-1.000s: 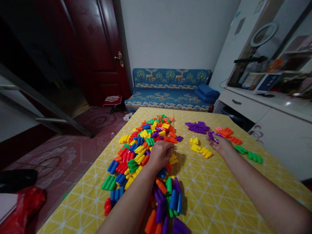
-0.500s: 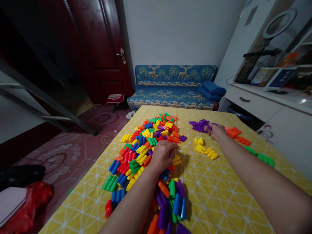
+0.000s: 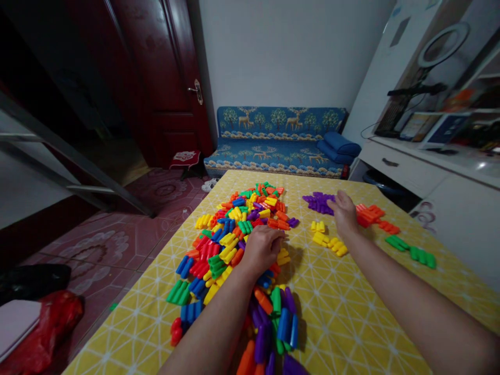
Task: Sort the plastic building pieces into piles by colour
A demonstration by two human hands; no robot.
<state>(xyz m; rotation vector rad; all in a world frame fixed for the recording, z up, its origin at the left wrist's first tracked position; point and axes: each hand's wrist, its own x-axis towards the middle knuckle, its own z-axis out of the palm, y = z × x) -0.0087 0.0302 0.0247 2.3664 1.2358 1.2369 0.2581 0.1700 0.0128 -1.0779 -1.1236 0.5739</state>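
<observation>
My left hand (image 3: pixel 265 247) rests over the right side of a mixed pile of plastic bullet-shaped building blocks (image 3: pixel 222 242). Its fingers are curled in, and whatever may be inside them is hidden. Farther out on the right, my right hand (image 3: pixel 344 212) is open with fingers extended, at the right edge of a cluster of purple blocks (image 3: pixel 319 202). Nothing shows in its grasp. Nearer to me lie a few yellow blocks (image 3: pixel 330 242). Right of that hand are orange-red blocks (image 3: pixel 370 214), then green blocks (image 3: pixel 422 257).
The blocks lie on a table with a yellow patterned cloth (image 3: pixel 344 312). Behind it stands a blue sofa (image 3: pixel 269 148), with a white cabinet (image 3: pixel 449 203) on the right. A red stool (image 3: pixel 185 158) is beside the door at the left.
My right hand has let go at the purple cluster and drawn slightly right, its fingers now raised and straighter. My left hand has stayed in place over the pile.
</observation>
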